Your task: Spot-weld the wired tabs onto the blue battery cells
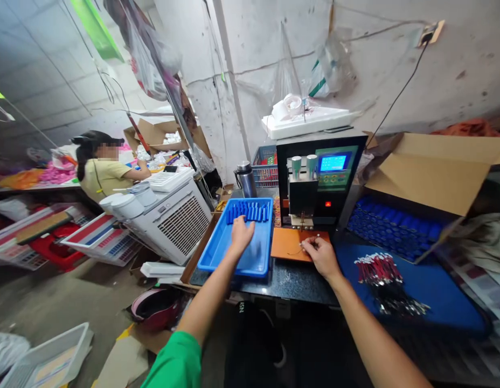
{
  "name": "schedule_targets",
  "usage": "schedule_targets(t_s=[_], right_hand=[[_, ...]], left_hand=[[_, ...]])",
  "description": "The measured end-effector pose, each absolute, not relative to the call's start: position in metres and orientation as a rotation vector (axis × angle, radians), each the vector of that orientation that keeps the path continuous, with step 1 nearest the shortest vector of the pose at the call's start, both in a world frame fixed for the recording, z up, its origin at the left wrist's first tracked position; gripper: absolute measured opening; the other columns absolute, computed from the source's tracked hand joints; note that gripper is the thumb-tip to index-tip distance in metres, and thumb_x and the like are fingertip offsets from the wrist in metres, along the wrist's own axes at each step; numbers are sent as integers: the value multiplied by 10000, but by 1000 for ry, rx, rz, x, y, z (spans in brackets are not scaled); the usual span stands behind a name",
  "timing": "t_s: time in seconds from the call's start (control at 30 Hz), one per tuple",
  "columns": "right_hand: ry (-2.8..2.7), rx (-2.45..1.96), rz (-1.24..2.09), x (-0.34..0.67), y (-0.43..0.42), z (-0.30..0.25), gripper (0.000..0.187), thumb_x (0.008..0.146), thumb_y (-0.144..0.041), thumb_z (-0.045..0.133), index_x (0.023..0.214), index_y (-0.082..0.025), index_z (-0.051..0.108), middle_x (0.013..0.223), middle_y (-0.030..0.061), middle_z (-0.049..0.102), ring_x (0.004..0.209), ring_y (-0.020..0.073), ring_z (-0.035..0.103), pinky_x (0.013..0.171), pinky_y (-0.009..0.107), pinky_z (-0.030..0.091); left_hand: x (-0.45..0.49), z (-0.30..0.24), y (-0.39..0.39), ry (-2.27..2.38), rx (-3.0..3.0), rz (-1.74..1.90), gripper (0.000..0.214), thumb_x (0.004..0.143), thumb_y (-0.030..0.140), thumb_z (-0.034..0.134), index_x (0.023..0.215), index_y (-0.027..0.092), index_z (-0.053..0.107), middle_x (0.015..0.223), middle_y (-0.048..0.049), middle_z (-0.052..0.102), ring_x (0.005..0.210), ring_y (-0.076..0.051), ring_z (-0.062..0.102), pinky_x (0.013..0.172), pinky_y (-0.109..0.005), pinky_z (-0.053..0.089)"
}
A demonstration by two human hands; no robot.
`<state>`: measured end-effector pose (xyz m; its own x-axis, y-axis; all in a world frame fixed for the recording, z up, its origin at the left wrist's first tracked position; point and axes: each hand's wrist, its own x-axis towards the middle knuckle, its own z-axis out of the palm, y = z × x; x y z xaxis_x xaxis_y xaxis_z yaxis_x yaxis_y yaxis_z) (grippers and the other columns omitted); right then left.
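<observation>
My left hand [242,233] reaches into a blue plastic tray [209,260], its fingers closed at the near edge of the rows of blue cylindrical battery cells [256,212]. Its fingertips are partly hidden, and they seem to grip one cell. Over the orange plate [285,243] of a black spot welding machine [289,156], my right hand [320,253] pinches a thin wire lead with a small pale end. A dark strand of it lies across the plate. The welder's electrode tips [302,218] stand just above and behind that hand.
To the right, a bundle of red and black wire leads [381,275] lies on a blue surface [444,302]. Behind it an open carton [431,167] holds many blue cells. A metal flask [245,178] stands behind the tray. A co-worker [106,170] sits left, beyond an air cooler [181,218].
</observation>
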<state>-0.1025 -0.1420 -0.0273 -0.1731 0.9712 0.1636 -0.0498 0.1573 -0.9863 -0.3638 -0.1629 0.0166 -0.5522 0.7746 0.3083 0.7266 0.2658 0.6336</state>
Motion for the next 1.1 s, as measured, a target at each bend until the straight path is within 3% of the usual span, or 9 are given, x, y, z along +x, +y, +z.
schedule_targets(t_s=[0.13,0.3,0.73,0.93,1.1], right_hand=[[-1339,-987,1281,-105,-140,-34,574,614,-723,746,720,-172,625,735,75,672,644,213,646,649,335,531],[-1358,-999,1257,-103,-144,-32,605,617,-755,726,729,-166,639,761,85,675,669,221,659,667,341,540],[-1403,-1018,1235,-100,-147,-39,611,658,-769,683,772,-170,655,796,99,695,691,228,681,681,342,571],[-1433,-1019,1210,-99,-146,-44,564,688,-740,679,775,-183,656,832,99,705,720,232,687,721,351,574],[-1439,-1023,1234,-99,-145,-49,568,695,-742,667,791,-183,656,861,106,708,748,240,695,742,362,576]], left_hand=[[-411,6,-126,2813,1026,865,546,772,235,675,1266,75,506,1310,-254,543,1271,-370,499,1028,-437,433],[-410,-20,-103,2948,755,886,664,797,172,599,1395,36,345,1423,-307,407,1346,-387,414,1047,-465,415],[-403,-45,-88,3103,549,961,642,806,163,577,1405,107,354,1462,-246,392,1365,-332,401,1090,-435,375],[-402,-50,-88,3078,542,996,712,808,158,569,1459,61,298,1438,-260,428,1374,-341,395,1116,-447,354],[-408,-51,-88,3031,614,1022,745,807,98,526,1498,75,249,1479,-237,398,1366,-289,425,1123,-373,355]])
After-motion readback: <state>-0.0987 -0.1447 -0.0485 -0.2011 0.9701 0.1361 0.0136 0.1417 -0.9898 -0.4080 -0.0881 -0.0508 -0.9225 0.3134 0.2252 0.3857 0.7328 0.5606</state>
